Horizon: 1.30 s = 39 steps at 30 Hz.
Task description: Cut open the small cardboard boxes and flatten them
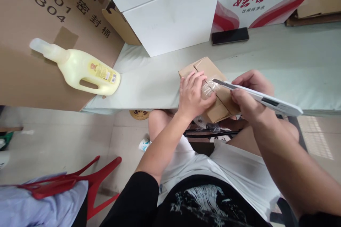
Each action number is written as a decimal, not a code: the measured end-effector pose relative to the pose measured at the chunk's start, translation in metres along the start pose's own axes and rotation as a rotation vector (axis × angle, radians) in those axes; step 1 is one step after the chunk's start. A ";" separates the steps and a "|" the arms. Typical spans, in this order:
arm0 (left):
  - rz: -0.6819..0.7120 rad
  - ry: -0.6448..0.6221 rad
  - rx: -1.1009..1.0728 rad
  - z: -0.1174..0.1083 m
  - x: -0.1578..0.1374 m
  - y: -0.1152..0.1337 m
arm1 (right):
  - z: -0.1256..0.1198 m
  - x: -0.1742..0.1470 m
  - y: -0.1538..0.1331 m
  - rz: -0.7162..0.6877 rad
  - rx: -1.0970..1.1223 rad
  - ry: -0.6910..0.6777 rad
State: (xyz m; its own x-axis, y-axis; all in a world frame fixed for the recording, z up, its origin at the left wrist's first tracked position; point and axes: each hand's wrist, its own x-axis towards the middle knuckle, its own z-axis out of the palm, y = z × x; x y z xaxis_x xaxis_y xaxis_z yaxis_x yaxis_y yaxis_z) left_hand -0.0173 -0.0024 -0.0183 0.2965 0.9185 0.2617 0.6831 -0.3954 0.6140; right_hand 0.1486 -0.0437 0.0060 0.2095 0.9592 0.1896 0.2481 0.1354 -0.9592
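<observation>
A small brown cardboard box (210, 69) sits at the front edge of the cloth-covered table, tilted at an angle. Clear tape (209, 87), wrinkled and shiny, lies across its top seam. My left hand (192, 94) grips the box from its left side, fingers and thumb spread over the top. In my right hand (252, 95) is a white utility knife (277, 103), closed in my fingers. The knife's dark blade points left, its tip over the box top near the tape. I cannot tell whether the blade touches the tape.
A black phone (230, 36) lies at the back, before a white and red carton (255, 3). White boxes (173, 21) stand beside it. A pale yellow bottle (80, 65) is at left by a large brown carton (16, 60). A red chair (93, 184) stands on the floor.
</observation>
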 end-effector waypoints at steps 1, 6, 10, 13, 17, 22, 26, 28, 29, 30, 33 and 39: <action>0.009 0.005 0.002 0.000 0.000 -0.001 | -0.001 0.000 -0.002 0.009 -0.051 -0.006; 0.025 0.000 0.004 0.001 -0.001 -0.003 | -0.002 0.004 -0.010 0.079 -0.192 -0.070; 0.015 -0.005 0.010 0.002 -0.002 -0.003 | -0.002 0.003 -0.011 0.078 -0.251 -0.081; 0.023 0.013 0.023 0.003 -0.002 -0.003 | 0.000 0.001 -0.010 0.066 -0.267 -0.080; 0.039 0.010 0.071 0.004 -0.002 -0.004 | 0.000 0.002 -0.011 0.076 -0.305 -0.091; 0.047 0.014 0.106 0.004 -0.002 -0.004 | 0.001 0.005 -0.013 0.083 -0.333 -0.112; 0.057 0.026 0.102 0.005 -0.002 -0.005 | 0.001 0.006 -0.013 0.095 -0.345 -0.115; 0.062 0.029 0.103 0.005 -0.002 -0.006 | 0.001 0.005 -0.013 0.092 -0.342 -0.112; 0.066 0.030 0.106 0.005 -0.002 -0.007 | 0.001 0.005 -0.013 0.091 -0.339 -0.111; 0.071 0.031 0.110 0.005 -0.003 -0.007 | 0.001 0.004 -0.013 0.090 -0.336 -0.111; 0.082 0.031 0.123 0.005 -0.003 -0.009 | 0.000 0.003 -0.012 0.095 -0.332 -0.111; 0.084 0.048 0.129 0.006 -0.004 -0.009 | 0.001 0.006 -0.012 0.092 -0.346 -0.117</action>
State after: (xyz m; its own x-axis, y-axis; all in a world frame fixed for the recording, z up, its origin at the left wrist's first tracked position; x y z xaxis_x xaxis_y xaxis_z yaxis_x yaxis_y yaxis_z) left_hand -0.0202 -0.0025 -0.0292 0.3261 0.8800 0.3454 0.7381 -0.4653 0.4887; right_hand 0.1464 -0.0399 0.0180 0.1413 0.9881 0.0616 0.5423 -0.0252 -0.8398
